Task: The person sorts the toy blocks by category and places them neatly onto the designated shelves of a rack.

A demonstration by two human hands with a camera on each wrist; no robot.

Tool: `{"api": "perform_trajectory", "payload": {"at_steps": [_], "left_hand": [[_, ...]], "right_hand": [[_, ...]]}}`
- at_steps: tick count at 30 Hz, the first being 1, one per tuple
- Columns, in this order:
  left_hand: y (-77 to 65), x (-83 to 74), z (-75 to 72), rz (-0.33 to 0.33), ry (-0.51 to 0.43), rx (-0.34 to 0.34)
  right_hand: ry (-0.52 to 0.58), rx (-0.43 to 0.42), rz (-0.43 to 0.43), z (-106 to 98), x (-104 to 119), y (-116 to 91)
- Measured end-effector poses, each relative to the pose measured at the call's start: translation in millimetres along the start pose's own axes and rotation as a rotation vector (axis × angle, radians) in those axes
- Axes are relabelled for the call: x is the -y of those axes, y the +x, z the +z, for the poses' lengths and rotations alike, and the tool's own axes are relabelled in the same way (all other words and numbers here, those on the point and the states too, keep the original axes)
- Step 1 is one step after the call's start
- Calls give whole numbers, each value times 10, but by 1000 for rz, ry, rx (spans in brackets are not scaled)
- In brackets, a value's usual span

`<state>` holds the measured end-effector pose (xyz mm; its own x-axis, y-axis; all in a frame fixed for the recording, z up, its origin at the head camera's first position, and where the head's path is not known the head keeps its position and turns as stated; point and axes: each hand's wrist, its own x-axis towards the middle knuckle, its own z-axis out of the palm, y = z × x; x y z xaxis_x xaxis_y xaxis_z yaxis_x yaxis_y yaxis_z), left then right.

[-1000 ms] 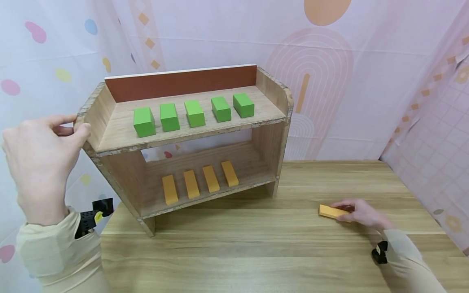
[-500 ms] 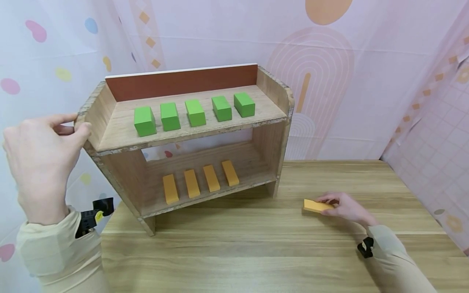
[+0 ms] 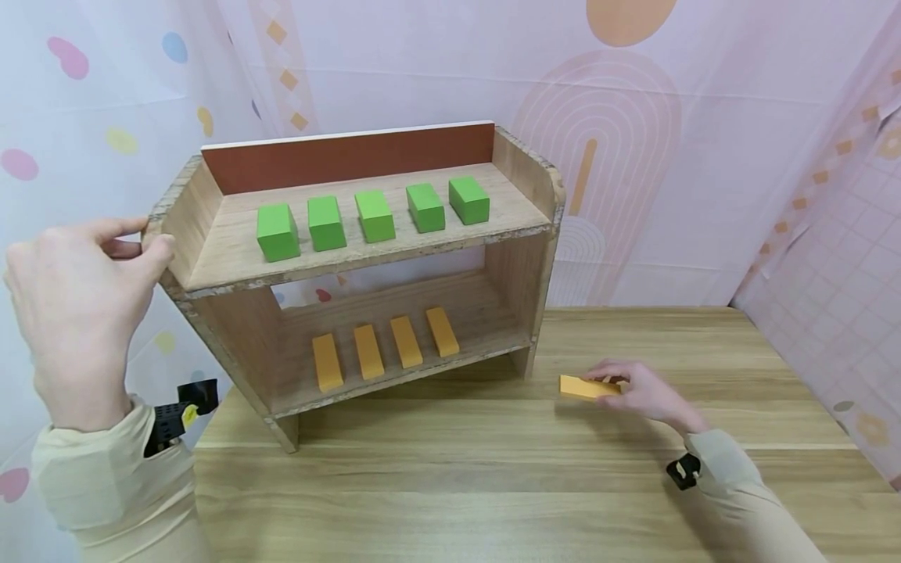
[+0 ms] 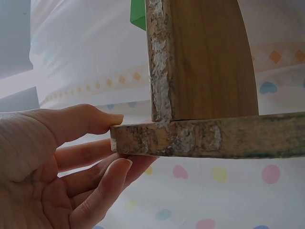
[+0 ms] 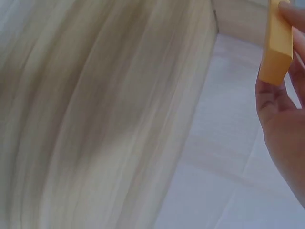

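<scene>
My left hand [image 3: 77, 313] pinches the upper front corner of the left side panel [image 3: 193, 231] of a small two-tier wooden shelf [image 3: 408, 255]. In the left wrist view the thumb lies on one face of that panel [image 4: 205, 138], with fingers on the other. On the right, my right hand [image 3: 644, 399] holds an orange rectangular block [image 3: 577, 388] by one end between thumb and fingers. Its shadow falls on the tabletop below. The right wrist view shows the same block [image 5: 278, 45] in the fingers, partly cut off by the frame.
Several green blocks [image 3: 375, 216] stand in a row on the upper tier. Several orange blocks [image 3: 368, 352] lie in a row on the lower tier. The wooden table [image 3: 450, 469] extends in front and to the right. A patterned curtain [image 3: 704, 156] hangs behind.
My right hand has moved left toward the shelf with the orange block and raised it slightly. The left hand and the shelf have stayed in place.
</scene>
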<state>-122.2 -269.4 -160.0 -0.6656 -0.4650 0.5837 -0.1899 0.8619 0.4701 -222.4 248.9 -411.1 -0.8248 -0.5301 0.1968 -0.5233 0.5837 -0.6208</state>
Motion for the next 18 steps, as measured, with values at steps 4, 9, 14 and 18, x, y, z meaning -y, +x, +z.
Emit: {"api": "perform_trajectory", "payload": {"at_steps": [4, 9, 14, 18], "left_hand": [[9, 6, -8, -11, -12, 2], [13, 26, 10, 3, -2, -2], [16, 40, 31, 4, 12, -6], [27, 46, 25, -8, 4, 0]], "right_hand": [[5, -44, 23, 78, 92, 65], [37, -109, 62, 200, 231, 165], [57, -171, 21, 320, 375, 277], [75, -218, 7, 408, 476, 354]]}}
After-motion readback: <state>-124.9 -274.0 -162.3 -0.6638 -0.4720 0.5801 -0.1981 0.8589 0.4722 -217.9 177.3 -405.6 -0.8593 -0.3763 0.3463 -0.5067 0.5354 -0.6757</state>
